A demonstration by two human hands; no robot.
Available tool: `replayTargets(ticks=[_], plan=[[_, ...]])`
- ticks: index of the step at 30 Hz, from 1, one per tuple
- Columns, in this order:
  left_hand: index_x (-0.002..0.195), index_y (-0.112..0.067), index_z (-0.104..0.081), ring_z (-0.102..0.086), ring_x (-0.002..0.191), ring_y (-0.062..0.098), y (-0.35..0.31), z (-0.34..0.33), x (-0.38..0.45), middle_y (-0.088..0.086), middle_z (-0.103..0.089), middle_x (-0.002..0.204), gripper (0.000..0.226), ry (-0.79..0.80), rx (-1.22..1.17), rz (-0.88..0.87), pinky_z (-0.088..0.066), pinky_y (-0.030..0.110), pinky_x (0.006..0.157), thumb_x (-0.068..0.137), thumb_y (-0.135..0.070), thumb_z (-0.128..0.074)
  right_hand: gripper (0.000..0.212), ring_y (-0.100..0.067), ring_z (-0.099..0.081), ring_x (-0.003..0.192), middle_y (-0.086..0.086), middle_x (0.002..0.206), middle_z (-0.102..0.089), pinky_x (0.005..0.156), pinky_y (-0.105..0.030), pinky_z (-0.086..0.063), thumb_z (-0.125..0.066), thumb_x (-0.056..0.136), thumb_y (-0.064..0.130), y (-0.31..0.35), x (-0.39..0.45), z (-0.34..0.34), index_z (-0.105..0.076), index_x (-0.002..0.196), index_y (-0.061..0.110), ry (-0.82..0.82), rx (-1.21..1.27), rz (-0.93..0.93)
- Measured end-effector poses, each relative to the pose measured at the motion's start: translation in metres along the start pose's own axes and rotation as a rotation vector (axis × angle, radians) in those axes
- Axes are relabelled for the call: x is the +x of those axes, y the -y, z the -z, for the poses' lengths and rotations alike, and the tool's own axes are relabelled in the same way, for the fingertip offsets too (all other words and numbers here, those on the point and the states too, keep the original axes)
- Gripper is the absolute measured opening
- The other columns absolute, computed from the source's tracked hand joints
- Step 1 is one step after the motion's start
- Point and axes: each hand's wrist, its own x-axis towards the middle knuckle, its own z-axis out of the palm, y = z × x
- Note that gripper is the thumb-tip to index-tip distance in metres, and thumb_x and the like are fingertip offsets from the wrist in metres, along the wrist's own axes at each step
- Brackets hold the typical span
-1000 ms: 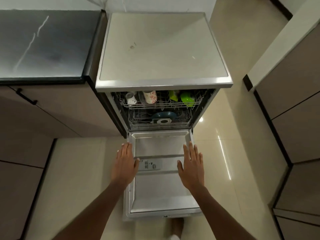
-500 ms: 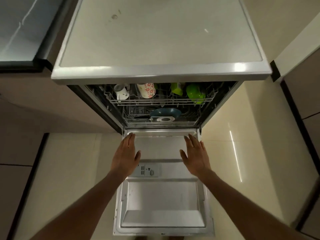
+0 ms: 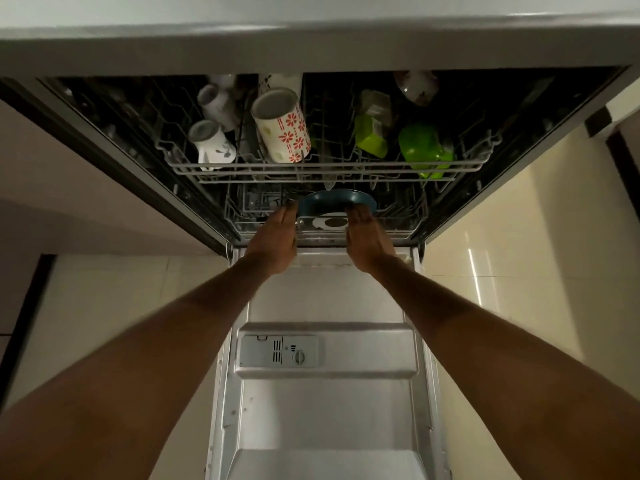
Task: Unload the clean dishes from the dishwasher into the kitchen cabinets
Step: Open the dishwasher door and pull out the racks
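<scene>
Both hands' fingertips vanish at the lower rack (image 3: 398,233), grip unclear.

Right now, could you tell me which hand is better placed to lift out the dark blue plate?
Probably the right hand: its fingertips reach the blue plate under its rim. The left hand sits just off the plate's left edge, at the lower rack.

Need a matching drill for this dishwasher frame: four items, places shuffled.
Items:
1. red-flowered mug
2. green cup
3. blue plate
4. detergent dispenser

Places:
A. lower rack, between both hands
B. inner face of the open door
C. upper rack, left of centre
D. upper rack, right side

Pairs: 1-C, 2-D, 3-A, 4-B
</scene>
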Motion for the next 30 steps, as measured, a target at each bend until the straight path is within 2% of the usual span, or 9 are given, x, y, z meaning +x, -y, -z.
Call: replayTargets(ticks=[4, 7, 13, 17, 20, 22, 23, 25, 30], plan=[[0.165, -0.01, -0.019, -0.032, 0.152, 0.033, 0.003, -0.011, 0.014, 0.015, -0.024, 0.169, 0.07, 0.083, -0.004, -0.009, -0.034, 0.045, 0.124, 0.103, -0.006, -0.05, 0.043, -0.041, -0.051, 0.131, -0.022, 0.148, -0.045, 0.105, -0.049, -0.048, -0.049, 0.105, 0.009, 0.0, 0.012, -0.004, -0.045, 0.148, 0.003, -0.092, 0.062, -0.055], [0.164, -0.012, -0.022, -0.038, 0.149, 0.031, 0.006, -0.014, 0.016, 0.015, -0.027, 0.167, 0.067, 0.087, -0.032, -0.019, -0.041, 0.046, 0.119, 0.104, -0.006, -0.05, 0.043, -0.04, -0.05, 0.131, -0.021, 0.148, -0.046, 0.105, -0.048, -0.046, -0.047, 0.105, 0.007, 0.001, 0.015, -0.003, -0.046, 0.148, 0.005, -0.117, 0.141, -0.079], [0.15, -0.015, -0.048, -0.057, 0.127, 0.028, 0.01, -0.016, 0.029, 0.014, -0.056, 0.14, 0.044, 0.02, -0.043, -0.009, -0.051, 0.044, 0.106, 0.106, -0.012, -0.048, 0.033, -0.04, -0.054, 0.127, -0.022, 0.139, -0.055, 0.104, -0.049, -0.047, -0.045, 0.107, 0.006, -0.004, 0.017, -0.01, -0.056, 0.137, 0.001, -0.102, 0.088, -0.079], [0.14, -0.013, -0.059, -0.065, 0.116, 0.029, 0.012, -0.018, 0.025, 0.017, -0.066, 0.128, 0.035, -0.014, -0.033, -0.033, -0.056, 0.044, 0.099, 0.106, -0.013, -0.05, 0.03, -0.037, -0.053, 0.127, -0.02, 0.137, -0.058, 0.104, -0.04, -0.04, -0.047, 0.108, 0.009, -0.01, 0.014, -0.015, -0.062, 0.133, 0.001, -0.152, 0.138, -0.091], [0.136, -0.012, -0.062, -0.069, 0.107, 0.026, 0.015, -0.022, 0.01, 0.016, -0.069, 0.119, 0.031, -0.014, -0.063, -0.049, -0.059, 0.038, 0.091, 0.106, -0.013, -0.052, 0.024, -0.033, -0.06, 0.11, -0.018, 0.121, -0.065, 0.095, -0.04, -0.047, -0.048, 0.108, 0.012, -0.011, 0.001, -0.017, -0.068, 0.117, 0.004, -0.164, 0.161, -0.095], [0.132, -0.011, -0.063, -0.069, 0.102, 0.023, 0.018, -0.025, -0.005, 0.014, -0.069, 0.115, 0.028, -0.001, -0.109, -0.056, -0.06, 0.036, 0.088, 0.106, -0.014, -0.053, 0.017, -0.019, -0.061, 0.088, -0.01, 0.103, -0.068, 0.081, -0.032, -0.055, -0.053, 0.106, 0.012, -0.009, -0.016, -0.02, -0.07, 0.102, 0.009, -0.21, 0.187, -0.077], [0.13, -0.012, -0.064, -0.069, 0.102, 0.022, 0.019, -0.027, -0.013, 0.013, -0.07, 0.116, 0.027, -0.003, -0.131, -0.056, -0.06, 0.036, 0.089, 0.106, -0.015, -0.054, 0.015, -0.012, -0.059, 0.082, -0.006, 0.098, -0.068, 0.074, -0.027, -0.055, -0.056, 0.104, 0.012, -0.008, -0.027, -0.022, -0.069, 0.098, 0.011, -0.231, 0.185, -0.063], [0.129, -0.013, -0.066, -0.069, 0.105, 0.019, 0.018, -0.031, -0.029, 0.011, -0.071, 0.119, 0.026, -0.009, -0.161, -0.05, -0.059, 0.036, 0.092, 0.104, -0.016, -0.058, 0.012, -0.011, -0.061, 0.081, -0.003, 0.095, -0.068, 0.069, -0.021, -0.05, -0.06, 0.102, 0.01, -0.007, -0.047, -0.027, -0.069, 0.095, 0.011, -0.24, 0.199, -0.048], [0.12, -0.013, -0.07, -0.07, 0.1, 0.015, 0.012, -0.042, -0.067, 0.007, -0.074, 0.113, 0.02, 0.027, -0.2, 0.001, -0.056, 0.028, 0.09, 0.104, -0.021, -0.061, 0.007, -0.016, -0.069, 0.086, -0.006, 0.099, -0.073, 0.079, -0.027, -0.057, -0.066, 0.1, 0.01, -0.011, -0.091, -0.042, -0.072, 0.096, 0.009, -0.202, 0.259, -0.016]])
